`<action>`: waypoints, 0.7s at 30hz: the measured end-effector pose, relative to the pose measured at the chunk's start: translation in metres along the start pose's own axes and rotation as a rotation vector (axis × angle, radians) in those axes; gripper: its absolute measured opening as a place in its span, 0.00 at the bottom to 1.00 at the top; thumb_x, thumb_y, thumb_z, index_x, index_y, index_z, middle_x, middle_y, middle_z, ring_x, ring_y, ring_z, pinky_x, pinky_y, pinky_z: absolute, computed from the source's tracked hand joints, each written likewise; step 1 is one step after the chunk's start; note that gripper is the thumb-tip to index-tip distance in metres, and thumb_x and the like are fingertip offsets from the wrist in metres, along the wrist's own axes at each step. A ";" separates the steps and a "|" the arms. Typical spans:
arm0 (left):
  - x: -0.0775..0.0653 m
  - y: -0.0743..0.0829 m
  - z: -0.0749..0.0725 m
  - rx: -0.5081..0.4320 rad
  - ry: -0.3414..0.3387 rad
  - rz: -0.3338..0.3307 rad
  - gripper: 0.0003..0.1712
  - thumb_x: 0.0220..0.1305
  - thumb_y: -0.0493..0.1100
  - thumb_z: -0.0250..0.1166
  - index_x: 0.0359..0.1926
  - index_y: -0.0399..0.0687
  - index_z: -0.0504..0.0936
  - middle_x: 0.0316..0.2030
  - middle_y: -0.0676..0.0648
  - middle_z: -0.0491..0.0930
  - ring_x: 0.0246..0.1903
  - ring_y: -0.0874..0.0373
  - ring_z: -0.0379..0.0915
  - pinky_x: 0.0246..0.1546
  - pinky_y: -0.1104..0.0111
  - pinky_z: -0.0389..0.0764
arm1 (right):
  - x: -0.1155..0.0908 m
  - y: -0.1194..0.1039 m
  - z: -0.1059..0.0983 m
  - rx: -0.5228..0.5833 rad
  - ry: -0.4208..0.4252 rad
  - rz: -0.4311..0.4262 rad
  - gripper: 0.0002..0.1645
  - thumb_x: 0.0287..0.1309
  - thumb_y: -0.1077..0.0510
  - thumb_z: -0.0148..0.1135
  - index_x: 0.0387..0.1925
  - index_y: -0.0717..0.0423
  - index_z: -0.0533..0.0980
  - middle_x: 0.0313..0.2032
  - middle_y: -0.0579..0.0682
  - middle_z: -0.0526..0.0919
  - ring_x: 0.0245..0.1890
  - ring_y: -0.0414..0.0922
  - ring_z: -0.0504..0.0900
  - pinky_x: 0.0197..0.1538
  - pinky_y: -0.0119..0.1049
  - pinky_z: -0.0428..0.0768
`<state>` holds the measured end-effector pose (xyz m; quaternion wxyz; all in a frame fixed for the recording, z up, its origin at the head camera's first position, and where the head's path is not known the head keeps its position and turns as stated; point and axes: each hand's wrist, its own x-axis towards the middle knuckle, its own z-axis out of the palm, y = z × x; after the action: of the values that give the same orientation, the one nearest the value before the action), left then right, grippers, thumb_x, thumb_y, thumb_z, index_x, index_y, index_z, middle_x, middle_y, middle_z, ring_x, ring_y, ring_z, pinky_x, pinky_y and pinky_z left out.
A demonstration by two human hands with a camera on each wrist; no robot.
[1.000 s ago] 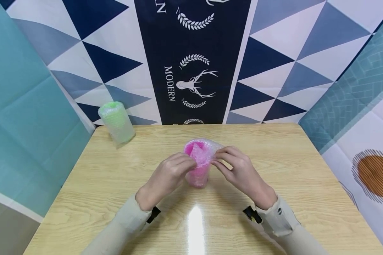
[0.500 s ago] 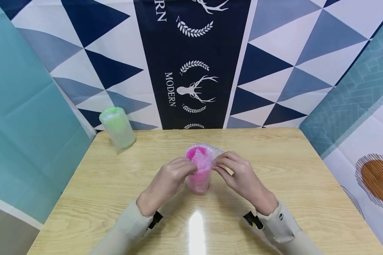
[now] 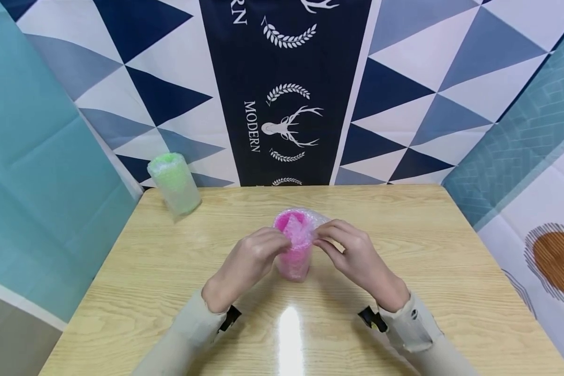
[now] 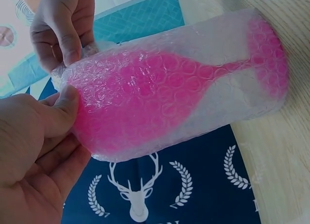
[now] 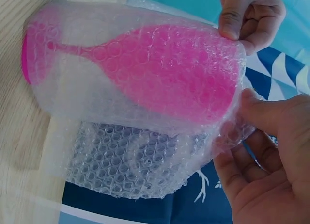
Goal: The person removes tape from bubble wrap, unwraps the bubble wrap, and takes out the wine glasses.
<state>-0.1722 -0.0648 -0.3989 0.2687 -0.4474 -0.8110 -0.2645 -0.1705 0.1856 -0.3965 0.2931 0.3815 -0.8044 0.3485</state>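
Note:
A pink wine glass (image 4: 131,95) stands upright on the table, wrapped in bubble wrap (image 5: 135,161). Its foot and stem show through the wrap in both wrist views. With thumb and fingers, my left hand (image 3: 256,256) pinches the wrapped rim on the left side. Opposite, my right hand (image 3: 352,253) pinches the loose bubble wrap at the rim's right side. A flap of wrap hangs out beside the glass in the right wrist view, and some wrap pokes into the pink bowl (image 3: 297,230). Some fingertips are hidden behind the wrap.
A green item in bubble wrap (image 3: 174,183) stands at the table's back left corner. The wooden table (image 3: 380,334) meets a patterned wall cloth (image 3: 395,104) behind, with a teal cloth (image 3: 47,156) on the left and another hanging on the right.
The head view has tilted slightly. Both hands keep nearly the same hold on the wrapped wine glass, and the green item has stayed in place.

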 end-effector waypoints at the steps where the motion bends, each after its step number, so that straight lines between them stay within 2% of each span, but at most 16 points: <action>1: 0.000 0.000 -0.001 0.003 -0.005 0.003 0.08 0.63 0.30 0.70 0.42 0.43 0.89 0.40 0.49 0.90 0.45 0.58 0.86 0.55 0.76 0.83 | 0.000 0.000 0.000 0.003 -0.005 0.009 0.14 0.50 0.70 0.77 0.39 0.60 0.86 0.38 0.50 0.88 0.40 0.45 0.88 0.53 0.22 0.83; 9: -0.002 0.000 -0.001 0.034 -0.034 0.020 0.11 0.64 0.35 0.72 0.47 0.41 0.89 0.46 0.45 0.90 0.51 0.54 0.85 0.61 0.69 0.82 | 0.002 -0.001 0.000 0.000 -0.006 0.033 0.11 0.52 0.69 0.76 0.39 0.60 0.85 0.38 0.50 0.87 0.38 0.43 0.87 0.50 0.20 0.83; 14: -0.003 -0.001 -0.004 0.031 -0.031 0.020 0.09 0.63 0.33 0.72 0.45 0.43 0.89 0.42 0.49 0.90 0.48 0.57 0.85 0.58 0.74 0.82 | 0.003 -0.002 0.003 0.027 -0.017 0.015 0.10 0.54 0.70 0.75 0.37 0.59 0.84 0.36 0.48 0.86 0.36 0.41 0.84 0.46 0.19 0.82; 18: -0.002 -0.004 -0.007 0.024 -0.028 0.039 0.08 0.62 0.33 0.73 0.42 0.44 0.88 0.38 0.51 0.89 0.44 0.59 0.84 0.54 0.76 0.83 | 0.003 -0.002 0.002 0.014 -0.024 0.015 0.10 0.54 0.70 0.75 0.37 0.59 0.83 0.35 0.47 0.85 0.35 0.40 0.83 0.45 0.19 0.81; 21: -0.001 -0.008 -0.008 0.022 -0.035 0.048 0.08 0.62 0.33 0.72 0.42 0.44 0.87 0.38 0.51 0.89 0.45 0.59 0.85 0.54 0.76 0.83 | 0.003 -0.001 -0.002 0.005 -0.011 0.026 0.11 0.52 0.71 0.75 0.36 0.60 0.82 0.35 0.48 0.85 0.35 0.40 0.83 0.44 0.19 0.80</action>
<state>-0.1770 -0.0742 -0.3950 0.2653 -0.4683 -0.8076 -0.2412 -0.1708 0.1852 -0.3925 0.2835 0.3735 -0.8100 0.3521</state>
